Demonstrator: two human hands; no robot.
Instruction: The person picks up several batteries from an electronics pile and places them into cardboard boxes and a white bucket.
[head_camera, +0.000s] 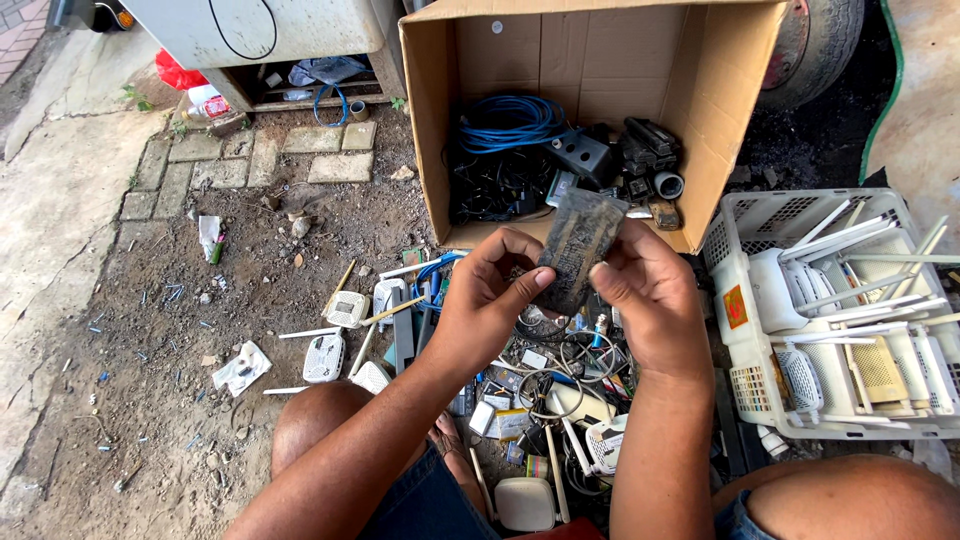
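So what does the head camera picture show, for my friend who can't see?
Two hands, left hand and right hand, hold up a dusty dark flat piece over scrap electronics on the ground, near a cardboard box of cables.

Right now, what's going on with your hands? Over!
Left hand and right hand both pinching a grimy dark flat device. Held above the scrap pile. Cardboard box just behind.

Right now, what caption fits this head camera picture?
Both hands, left hand and right hand, hold a dusty dark flat device above scattered electronic scrap.
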